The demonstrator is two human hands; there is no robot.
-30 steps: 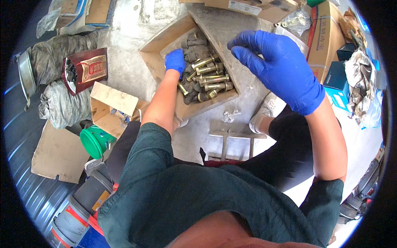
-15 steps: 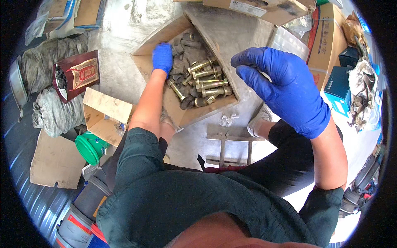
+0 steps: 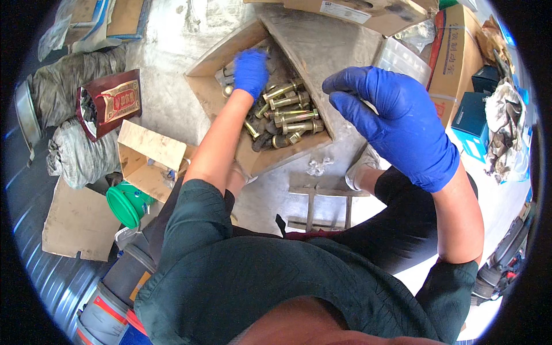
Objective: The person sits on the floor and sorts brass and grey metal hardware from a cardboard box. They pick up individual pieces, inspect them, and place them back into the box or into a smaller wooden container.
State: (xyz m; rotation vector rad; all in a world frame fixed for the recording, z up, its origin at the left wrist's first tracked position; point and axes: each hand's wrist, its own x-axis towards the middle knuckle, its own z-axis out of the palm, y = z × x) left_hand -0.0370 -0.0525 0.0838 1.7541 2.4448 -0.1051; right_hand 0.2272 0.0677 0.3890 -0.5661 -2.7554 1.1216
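left hand, gloved in blue (image 3: 251, 73), is blurred, back upward, inside the open tan cardboard box (image 3: 215, 52); its fingertips are hidden, so cannot tell whether they grip anything. right hand, in a matching blue glove (image 3: 397, 123), hangs to the right of the box, apart from it; fingers curl toward the thumb, gap between them.

yellowish, brass-coloured metal hex bolts (image 3: 296, 117) lie heaped in the box, mostly at its right and near side, several pointing roughly crosswise. dull dark-grey pieces lie among them.

near side of box: a crumpled white scrap (image 3: 318, 167) on the pale floor, then a flat grey metal frame (image 3: 330, 191). left of box: a small open brown carton (image 3: 150, 145), a glossy maroon box with gold-and-red panel (image 3: 123, 105), a round green plastic bucket (image 3: 122, 206). right of box, beyond the right hand: a long tan cardboard carton (image 3: 454, 63).
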